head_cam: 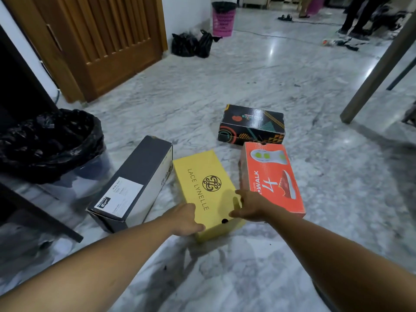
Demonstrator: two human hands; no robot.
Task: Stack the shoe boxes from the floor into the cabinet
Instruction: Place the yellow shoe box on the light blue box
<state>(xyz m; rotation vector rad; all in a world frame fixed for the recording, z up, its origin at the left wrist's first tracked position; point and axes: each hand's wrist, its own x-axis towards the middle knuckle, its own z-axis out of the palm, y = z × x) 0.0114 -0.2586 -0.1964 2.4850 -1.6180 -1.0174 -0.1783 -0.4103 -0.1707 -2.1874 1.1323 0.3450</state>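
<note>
On the marble floor (pixel 225 82), the yellow shoe box (pixel 202 174) lies flat, a dark grey box (pixel 141 167) just left of it, an orange box (pixel 272 179) just right, a black patterned box (pixel 252 124) beyond. Left hand (pixel 186 219) and right hand (pixel 249 208) clasp its long sides at the near end, fingers curled over the edges. Stiff cardboard, likely light; grip below the lid so it cannot lift off. Its lid reads "LACE LYNELLE"; the orange one shows "WALK 4".

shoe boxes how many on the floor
4. The yellow box in the middle, held by the left hand and right hand; the grey box to its left; the orange box to its right; the patterned box behind that. None looks hidden.
</note>
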